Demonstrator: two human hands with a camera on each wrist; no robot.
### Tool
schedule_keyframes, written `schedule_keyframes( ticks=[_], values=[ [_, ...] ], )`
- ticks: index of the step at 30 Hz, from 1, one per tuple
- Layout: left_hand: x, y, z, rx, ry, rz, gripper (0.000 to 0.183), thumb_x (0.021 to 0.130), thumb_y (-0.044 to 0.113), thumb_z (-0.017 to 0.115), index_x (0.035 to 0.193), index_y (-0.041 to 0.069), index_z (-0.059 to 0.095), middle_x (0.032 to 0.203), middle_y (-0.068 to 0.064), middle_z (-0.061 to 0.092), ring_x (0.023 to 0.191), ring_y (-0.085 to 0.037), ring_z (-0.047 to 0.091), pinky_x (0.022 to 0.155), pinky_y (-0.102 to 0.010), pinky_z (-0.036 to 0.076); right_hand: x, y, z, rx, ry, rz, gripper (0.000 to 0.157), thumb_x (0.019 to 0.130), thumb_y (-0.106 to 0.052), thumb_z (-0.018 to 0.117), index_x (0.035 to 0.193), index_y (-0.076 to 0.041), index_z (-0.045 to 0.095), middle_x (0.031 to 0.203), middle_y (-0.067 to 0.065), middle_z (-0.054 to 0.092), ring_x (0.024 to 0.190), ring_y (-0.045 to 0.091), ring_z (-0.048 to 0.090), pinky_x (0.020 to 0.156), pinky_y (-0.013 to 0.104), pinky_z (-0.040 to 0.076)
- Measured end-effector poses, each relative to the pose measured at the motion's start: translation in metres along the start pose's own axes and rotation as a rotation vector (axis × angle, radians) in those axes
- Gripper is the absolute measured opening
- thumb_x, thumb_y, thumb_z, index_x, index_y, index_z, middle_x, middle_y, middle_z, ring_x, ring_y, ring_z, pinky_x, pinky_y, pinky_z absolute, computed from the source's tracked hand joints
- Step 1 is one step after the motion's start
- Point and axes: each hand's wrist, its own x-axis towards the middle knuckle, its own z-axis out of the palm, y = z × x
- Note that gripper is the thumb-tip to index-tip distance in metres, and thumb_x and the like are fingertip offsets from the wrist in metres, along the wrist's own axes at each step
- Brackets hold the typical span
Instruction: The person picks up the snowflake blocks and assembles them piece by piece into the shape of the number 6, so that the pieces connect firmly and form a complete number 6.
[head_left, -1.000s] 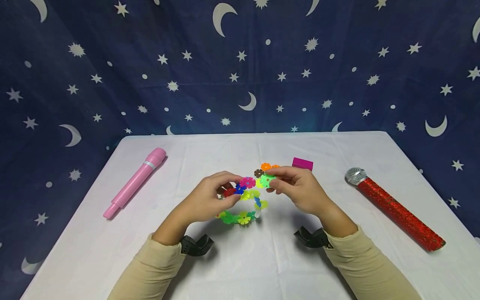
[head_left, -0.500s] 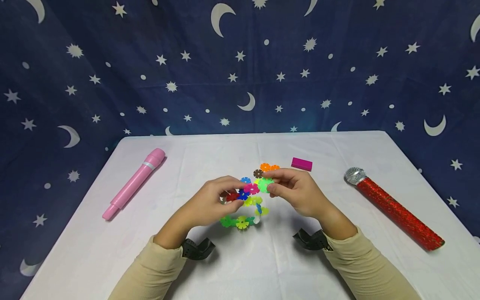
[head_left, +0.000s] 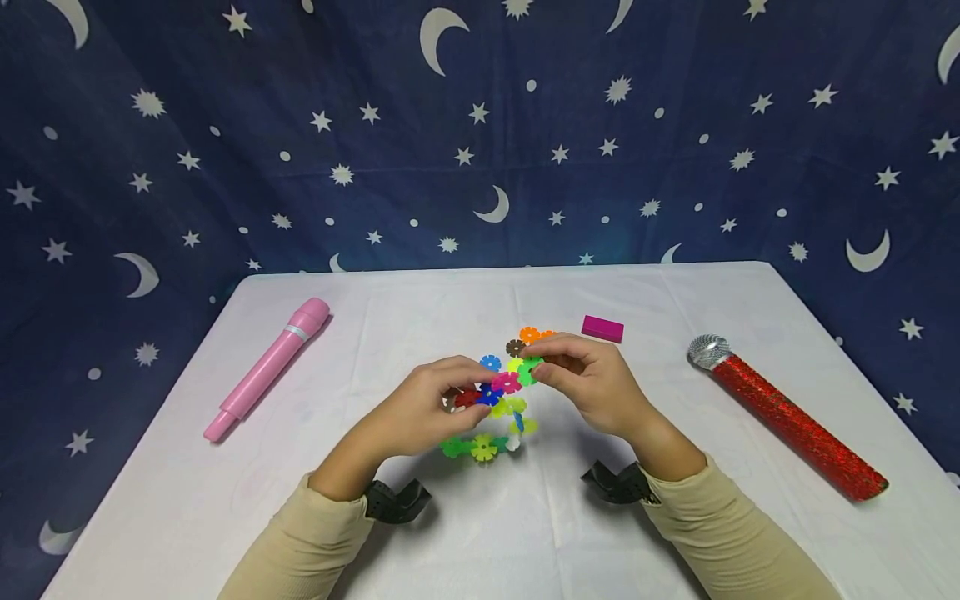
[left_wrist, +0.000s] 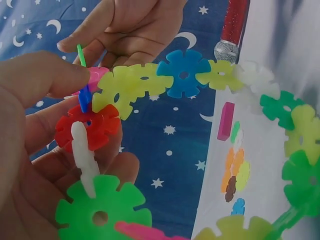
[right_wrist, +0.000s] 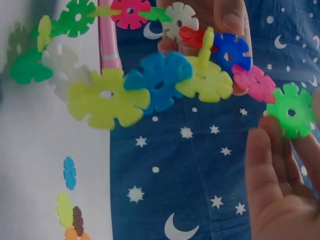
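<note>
A chain of flower-shaped plastic connector discs (head_left: 483,448) in many colours loops between my hands in the head view. My left hand (head_left: 423,407) grips it near the red disc (left_wrist: 87,127) and the blue disc (right_wrist: 232,52), thumb on one side and fingers behind. At the chain's end sits a pink disc (right_wrist: 254,82). My right hand (head_left: 596,382) pinches a bright green disc (right_wrist: 292,112) whose edge meets the pink one. Whether their slots interlock I cannot tell. In the left wrist view the green disc shows edge-on, partly behind my left thumb.
Loose discs, among them an orange disc (head_left: 529,335), a brown disc (head_left: 515,348) and a light blue disc (head_left: 491,362), lie behind the hands. Beyond them is a magenta block (head_left: 603,328). A pink toy microphone (head_left: 266,371) lies left, a red glittery microphone (head_left: 795,425) right.
My left hand has shifted slightly right and down with the chain. The pink and green discs have come together, and the green disc has turned in my right hand's fingers.
</note>
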Motion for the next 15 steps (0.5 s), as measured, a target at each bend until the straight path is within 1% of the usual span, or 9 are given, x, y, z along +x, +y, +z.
schedule_keyframes(
  ticks=[3,7,14,15],
  values=[
    [0.0001,0.0004,-0.0001,0.000,-0.002,-0.006,0.035,0.090,0.009,0.072,0.125,0.004,0.069,0.113,-0.004,0.066,0.089,-0.013,0.060,0.077,-0.029,0.056,0.0003,-0.0013,0.0021,0.013,0.042,-0.011,0.021,0.088,0.011,0.069,0.109,0.011,0.069,0.102,0.015,0.070,0.086,0.014,0.068,0.077,0.026,0.056],
    [0.0003,0.0007,-0.0006,0.000,-0.004,-0.018,0.036,0.090,0.009,0.072,0.126,0.004,0.068,0.114,-0.003,0.066,0.091,-0.013,0.061,0.078,-0.028,0.056,0.0001,-0.0012,0.0038,0.014,0.074,-0.017,0.020,0.087,0.011,0.070,0.107,0.012,0.069,0.101,0.009,0.070,0.083,0.013,0.068,0.076,0.025,0.057],
    [0.0003,0.0003,-0.0005,0.004,0.006,-0.020,0.036,0.090,0.009,0.073,0.126,0.005,0.068,0.115,-0.004,0.067,0.091,-0.012,0.061,0.079,-0.028,0.055,0.0001,0.0012,0.0047,-0.001,0.120,-0.026,0.018,0.086,0.014,0.069,0.104,0.012,0.069,0.099,0.015,0.068,0.082,0.013,0.068,0.077,0.026,0.057],
    [0.0003,0.0001,-0.0005,0.004,0.007,-0.019,0.036,0.090,0.009,0.073,0.126,0.005,0.068,0.115,-0.004,0.067,0.091,-0.012,0.061,0.079,-0.028,0.055,0.0001,0.0011,0.0053,-0.002,0.129,-0.030,0.018,0.086,0.014,0.069,0.104,0.013,0.069,0.099,0.014,0.068,0.082,0.013,0.068,0.077,0.025,0.057]
  ],
)
